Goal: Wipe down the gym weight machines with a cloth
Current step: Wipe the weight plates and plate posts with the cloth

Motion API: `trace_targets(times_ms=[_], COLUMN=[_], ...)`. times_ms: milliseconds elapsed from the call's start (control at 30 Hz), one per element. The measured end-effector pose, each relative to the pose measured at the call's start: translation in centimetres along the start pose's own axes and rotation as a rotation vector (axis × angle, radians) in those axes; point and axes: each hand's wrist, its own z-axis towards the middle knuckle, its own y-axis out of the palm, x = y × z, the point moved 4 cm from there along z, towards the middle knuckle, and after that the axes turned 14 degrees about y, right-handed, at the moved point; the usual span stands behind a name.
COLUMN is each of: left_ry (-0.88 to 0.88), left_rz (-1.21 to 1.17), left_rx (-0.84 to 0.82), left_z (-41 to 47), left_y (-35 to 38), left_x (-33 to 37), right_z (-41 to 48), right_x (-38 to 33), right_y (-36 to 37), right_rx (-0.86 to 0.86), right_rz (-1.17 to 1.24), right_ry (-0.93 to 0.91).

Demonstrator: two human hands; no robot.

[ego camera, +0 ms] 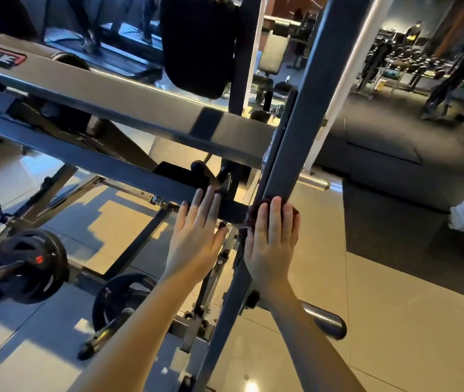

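A grey steel upright post (301,120) of the weight machine runs diagonally from top right down to the bottom centre. My right hand (272,244) lies flat on it with straight fingers, pressing a dark maroon cloth (256,212) against the post; only the cloth's edges show around my fingertips. My left hand (197,236) is open, its straight fingers resting on a dark crossbar (129,171) just left of the post. A wider grey beam (129,108) crosses above both hands.
Black weight plates (34,264) on bars sit low at the left, another plate (120,298) nearer centre. A chrome peg (324,321) sticks out right of the post, under my right forearm. A black pad (197,43) hangs above. Tiled floor and dark mats lie to the right.
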Motion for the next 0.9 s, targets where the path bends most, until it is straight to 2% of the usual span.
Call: trace_targets(times_ms=[133,333,433,533,667,767,833,900], left_ry=[0.024,0.014,-0.024,-0.059,-0.143,-0.191,-0.23,-0.307], left_rz=[0.031,0.106,0.095,-0.045,-0.316,-0.441,-0.554,-0.667], left_rx=[0.001,-0.035,-0.002,-0.001,-0.204,-0.359,-0.385,-0.382], left_z=[-1.5,-2.3,-3.4,-6.0,-9.6,-11.6,-12.2,-12.5], left_y=[-0.2,-0.4,0.0,2.0,5.2,8.9,11.0,12.1], left_x=[0.3,0.5,1.2,2.2,3.8,4.7,5.4,5.7], right_z=[-3.9,-0.2,-2.3,-6.2,-6.2,-4.5,-5.1,-7.6], right_x=[0.7,-0.3,0.2,0.8,1.3,1.1,1.3,1.8], right_y=[0.4,-0.3,0.5,1.2,1.0,0.8,1.3,2.0], right_rx=[-0.131,0.014,-0.01,-0.111,-0.145,-0.081,-0.05,-0.104], right_rz=[-0.067,0.015,0.016,-0.021,-0.048,0.018,0.038,0.01], right_ry=[-0.11,0.048,0.015,-0.115,-0.178,-0.112,-0.066,-0.11])
